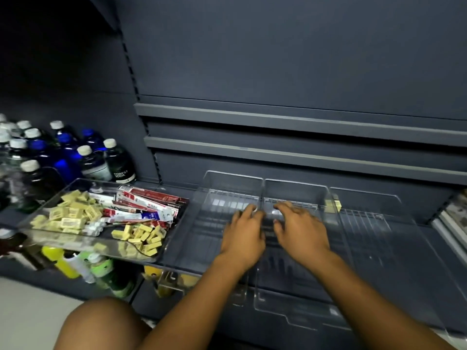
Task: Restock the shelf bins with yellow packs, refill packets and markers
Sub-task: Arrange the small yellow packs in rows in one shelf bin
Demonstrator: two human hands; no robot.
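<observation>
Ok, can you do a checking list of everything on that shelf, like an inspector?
Surface: dark shelf holds clear tray and clear bins.
Job's things: yellow packs and refill packets piled in clear tray; clear bins nearly empty, one lone yellow pack at back.
Clutter: nothing seen.
Grippers: left hand and right hand rest on bins where two meet; left grip unclear.
Cables: nothing seen.
Surroundings: bottles left and on the shelf below.

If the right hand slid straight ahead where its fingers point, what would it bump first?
Probably the back wall of the middle clear bin, just ahead of the right hand. The see-through plastic makes depth hard to judge, though.
</observation>
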